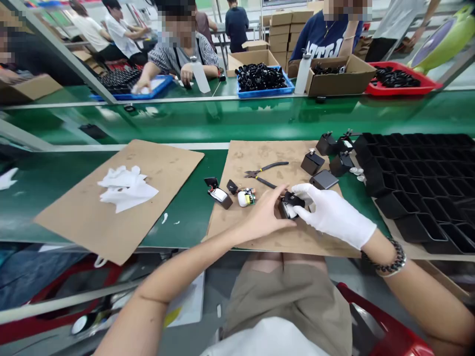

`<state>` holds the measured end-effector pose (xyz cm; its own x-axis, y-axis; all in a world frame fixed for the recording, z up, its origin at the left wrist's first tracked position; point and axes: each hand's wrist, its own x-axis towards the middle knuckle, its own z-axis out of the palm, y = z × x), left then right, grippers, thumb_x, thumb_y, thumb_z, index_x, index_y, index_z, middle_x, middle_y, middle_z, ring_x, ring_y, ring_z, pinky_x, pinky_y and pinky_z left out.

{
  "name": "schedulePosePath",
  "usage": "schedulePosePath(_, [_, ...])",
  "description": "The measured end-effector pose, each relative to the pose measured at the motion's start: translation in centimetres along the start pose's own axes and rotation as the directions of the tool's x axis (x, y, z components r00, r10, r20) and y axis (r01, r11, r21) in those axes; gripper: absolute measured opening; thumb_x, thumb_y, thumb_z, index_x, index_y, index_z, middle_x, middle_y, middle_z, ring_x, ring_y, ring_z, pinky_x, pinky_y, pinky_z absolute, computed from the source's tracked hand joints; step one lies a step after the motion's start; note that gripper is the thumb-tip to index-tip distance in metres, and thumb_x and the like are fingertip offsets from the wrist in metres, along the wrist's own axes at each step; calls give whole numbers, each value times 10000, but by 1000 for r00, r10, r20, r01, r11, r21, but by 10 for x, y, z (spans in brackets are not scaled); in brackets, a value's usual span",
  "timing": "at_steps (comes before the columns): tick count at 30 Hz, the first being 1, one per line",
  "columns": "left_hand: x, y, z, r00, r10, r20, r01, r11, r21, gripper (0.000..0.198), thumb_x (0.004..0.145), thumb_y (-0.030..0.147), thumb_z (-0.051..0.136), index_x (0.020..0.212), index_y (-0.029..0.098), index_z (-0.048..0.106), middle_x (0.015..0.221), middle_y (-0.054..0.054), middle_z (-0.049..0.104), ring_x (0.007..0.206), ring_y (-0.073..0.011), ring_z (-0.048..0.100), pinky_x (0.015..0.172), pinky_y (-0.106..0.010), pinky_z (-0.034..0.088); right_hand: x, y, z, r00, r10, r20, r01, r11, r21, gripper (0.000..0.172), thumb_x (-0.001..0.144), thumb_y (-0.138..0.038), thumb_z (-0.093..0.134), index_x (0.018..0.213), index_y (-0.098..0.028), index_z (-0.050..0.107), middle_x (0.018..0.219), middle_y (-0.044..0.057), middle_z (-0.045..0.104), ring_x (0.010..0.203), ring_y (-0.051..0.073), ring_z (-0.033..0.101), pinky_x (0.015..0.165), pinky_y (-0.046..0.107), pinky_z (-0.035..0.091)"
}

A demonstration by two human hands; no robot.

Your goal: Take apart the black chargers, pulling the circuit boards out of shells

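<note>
Black case (290,206), white part (290,211) inside, is gripped by your bare left hand (267,210) and your gloved right hand (322,210), over the cardboard sheet (247,157) on the bench (185,202). Pliers (254,174) and a circuit board (253,196) lie near your left hand.

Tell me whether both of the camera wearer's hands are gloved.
No, the right hand wears a white glove, but the left hand is bare.
</note>
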<state>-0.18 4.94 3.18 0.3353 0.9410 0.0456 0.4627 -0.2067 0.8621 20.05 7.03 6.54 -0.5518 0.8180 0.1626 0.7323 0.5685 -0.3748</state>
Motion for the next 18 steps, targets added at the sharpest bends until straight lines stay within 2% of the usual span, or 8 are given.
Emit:
schedulePosePath(2, [3, -3, 14, 998, -12, -58, 11, 1000, -13, 555, 619, 195, 941, 1118, 169, 701, 1162, -100, 678, 1123, -307, 636, 963, -396, 514, -14, -10, 4, 998, -9, -67, 1, 993, -115, 326, 924, -299, 645, 1229, -190, 677, 809, 18, 800, 571, 176, 712, 503, 256, 447])
schedulePosePath(3, [4, -4, 21, 996, -26, -90, 23, 999, -36, 410, 624, 167, 923, 975, 163, 712, 1062, -72, 667, 996, -262, 646, 861, -349, 520, -20, -14, 6, 993, -32, -109, 11, 982, -188, 315, 925, -281, 638, 1221, -188, 689, 810, 23, 802, 547, 178, 704, 489, 264, 434])
schedulePosePath(5, [1, -4, 34, 987, -53, -154, 33, 991, -129, 261, 656, 111, 869, 837, 155, 685, 951, -31, 612, 823, -182, 603, 705, -270, 472, -31, -18, 10, 976, -111, -188, 45, 945, -323, 270, 937, -232, 603, 1172, -167, 720, 856, 51, 813, 558, 195, 719, 488, 283, 449])
schedulePosePath(7, [-2, -5, 43, 979, -51, -195, 4, 973, -231, 232, 672, 97, 850, 815, 151, 676, 927, -16, 575, 772, -145, 562, 655, -237, 430, -38, -18, 11, 953, -200, -226, 98, 914, -393, 236, 967, -194, 548, 1083, -144, 748, 907, 78, 820, 613, 210, 751, 506, 295, 492])
schedulePosePath(9, [-5, -6, 50, 975, -46, -216, -21, 955, -297, 239, 676, 139, 872, 820, 149, 682, 919, -12, 560, 755, -131, 535, 640, -228, 406, -41, -15, 10, 935, -267, -232, 166, 911, -379, 251, 995, -178, 518, 1047, -139, 760, 977, 92, 821, 704, 214, 782, 558, 291, 553])
schedulePosePath(11, [-7, -9, 53, 975, -58, -217, -21, 938, -347, 273, 678, 229, 908, 823, 147, 692, 910, -12, 557, 740, -126, 517, 631, -231, 393, -42, -11, 8, 924, -291, -250, 216, 933, -288, 253, 1011, -182, 526, 1083, -158, 767, 1055, 85, 816, 829, 210, 800, 676, 278, 616])
schedulePosePath(14, [-7, -12, 55, 978, -79, -195, -11, 905, -425, 364, 664, 369, 940, 842, 143, 717, 930, -24, 572, 760, -138, 545, 646, -243, 416, -44, -3, 5, 924, -284, -258, 255, 957, -140, 228, 998, -185, 588, 1119, -197, 781, 1156, 82, 795, 955, 205, 797, 814, 265, 642])
schedulePosePath(18, [-5, -13, 53, 982, -64, -179, -28, 883, -469, 406, 645, 390, 959, 912, 150, 769, 951, -33, 618, 834, -165, 609, 728, -261, 470, -49, 6, 4, 919, -353, -174, 322, 929, -182, 246, 961, -131, 622, 1140, -185, 782, 1234, 146, 759, 968, 253, 797, 763, 304, 655])
